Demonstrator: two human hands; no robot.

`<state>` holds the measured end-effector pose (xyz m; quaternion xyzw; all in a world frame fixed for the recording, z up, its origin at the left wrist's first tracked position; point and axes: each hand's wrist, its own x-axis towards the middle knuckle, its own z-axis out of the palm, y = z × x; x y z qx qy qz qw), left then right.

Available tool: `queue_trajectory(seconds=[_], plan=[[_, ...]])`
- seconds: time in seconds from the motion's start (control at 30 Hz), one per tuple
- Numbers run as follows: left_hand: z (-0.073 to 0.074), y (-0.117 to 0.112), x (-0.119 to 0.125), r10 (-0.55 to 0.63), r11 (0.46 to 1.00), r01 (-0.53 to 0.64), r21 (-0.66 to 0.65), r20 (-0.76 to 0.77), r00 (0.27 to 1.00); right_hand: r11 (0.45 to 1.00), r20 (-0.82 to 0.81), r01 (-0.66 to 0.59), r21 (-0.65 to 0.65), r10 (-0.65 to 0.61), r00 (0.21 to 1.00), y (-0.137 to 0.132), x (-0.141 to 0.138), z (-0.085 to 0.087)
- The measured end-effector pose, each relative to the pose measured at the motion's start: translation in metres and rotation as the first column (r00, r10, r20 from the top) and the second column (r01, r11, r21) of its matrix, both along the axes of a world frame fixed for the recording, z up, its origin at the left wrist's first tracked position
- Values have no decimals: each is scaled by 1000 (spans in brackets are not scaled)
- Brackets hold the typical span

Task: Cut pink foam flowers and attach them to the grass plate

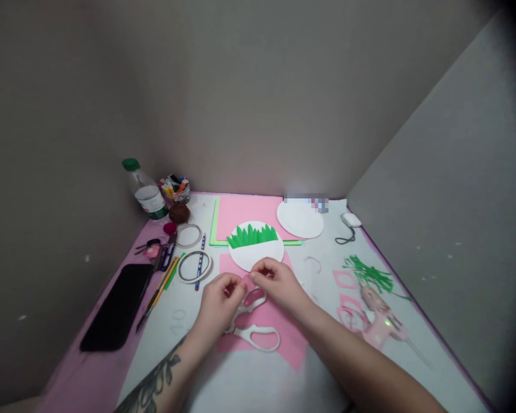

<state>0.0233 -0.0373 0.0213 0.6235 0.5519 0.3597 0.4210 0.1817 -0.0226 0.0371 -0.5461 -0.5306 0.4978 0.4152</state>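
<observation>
My left hand [221,303] and my right hand [278,282] meet over a pink paper sheet [279,332], fingers pinched together on a small pink paper piece [246,282] between them. White-handled scissors [254,331] lie on the pink sheet just below my hands. Right behind my fingers sits a white paper plate [258,255] with green paper grass [252,235] glued along its upper half.
A black phone [117,307], pencils [159,292], tape rings [195,267], a water bottle [145,192] and a marker cup [176,189] stand at the left. Behind: pink sheet [245,212], second white plate [300,219]. Right: green scraps [370,274], pink offcuts [348,298], pink glue gun [380,321].
</observation>
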Motion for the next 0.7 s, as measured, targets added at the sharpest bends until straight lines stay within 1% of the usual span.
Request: queue_trajectory(seconds=[0.07,0.13,0.2,0.27,0.33,0.4,0.47,0.53,0.57,0.6,0.7], plan=[[-1,0,-1,-27,999,28,34,-29,999,999,23,-32,-34,33,999,1,0,3],[-1,0,-1,-49,996,53,66,-55,997,990,-30,-84,-112,82,996,3,1,5],[0,0,-2,-68,995,73,75,-65,996,970,-109,-147,-192,127,986,4,1,5],[0,1,-3,-69,995,73,61,-59,996,959,-131,-181,-217,155,979,5,2,4],[-1,1,-4,-64,997,66,41,-45,997,965,-70,-191,-180,181,981,7,2,4],[-2,3,-5,-51,998,52,28,-31,998,973,38,-211,-92,215,976,12,4,5],[-5,6,-7,-18,1000,18,18,-10,1000,973,129,-229,5,226,966,24,5,7],[-9,9,-9,37,999,-37,8,5,999,975,210,-211,69,193,959,43,5,9],[-12,11,-10,61,998,-61,4,5,998,979,258,-187,78,161,953,54,4,9],[-14,12,-11,74,997,-74,5,-4,997,985,325,-160,60,133,936,66,3,8],[-18,14,-13,57,998,-54,44,-84,995,986,413,-165,-12,155,897,99,-6,3]])
